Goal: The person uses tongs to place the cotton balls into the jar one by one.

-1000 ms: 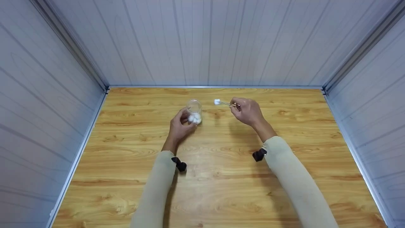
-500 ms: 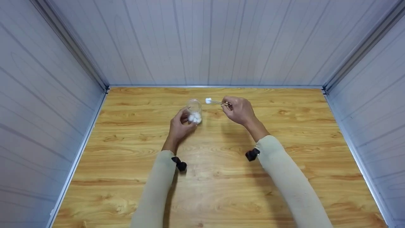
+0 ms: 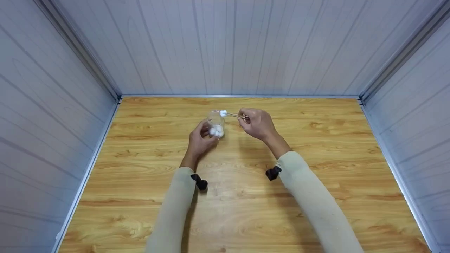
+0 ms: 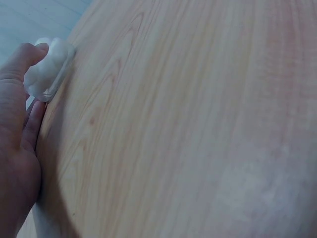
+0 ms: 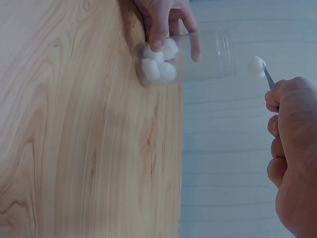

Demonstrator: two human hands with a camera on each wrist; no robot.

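A small clear jar (image 3: 216, 123) (image 5: 198, 57) stands on the wooden table (image 3: 246, 196) with several white cotton balls (image 3: 216, 131) (image 5: 158, 62) at its bottom. My left hand (image 3: 199, 137) (image 5: 166, 20) grips the jar low down, fingers round its base; the left wrist view shows the jar's base (image 4: 49, 69) by my thumb. My right hand (image 3: 256, 123) (image 5: 294, 148) pinches metal tweezers (image 3: 235, 115) (image 5: 269, 78), whose tips hold one cotton ball (image 3: 223, 113) (image 5: 255, 66) just over the jar's open mouth.
Grey panelled walls (image 3: 232, 45) close in the table at the back and both sides. Black wrist mounts (image 3: 199, 182) (image 3: 272, 173) sit on my cream sleeves. Bare wood stretches in front of and to the right of my hands.
My right hand has carried the tweezers and cotton ball leftward, from right of the jar to its mouth. The left hand and jar have stayed put.
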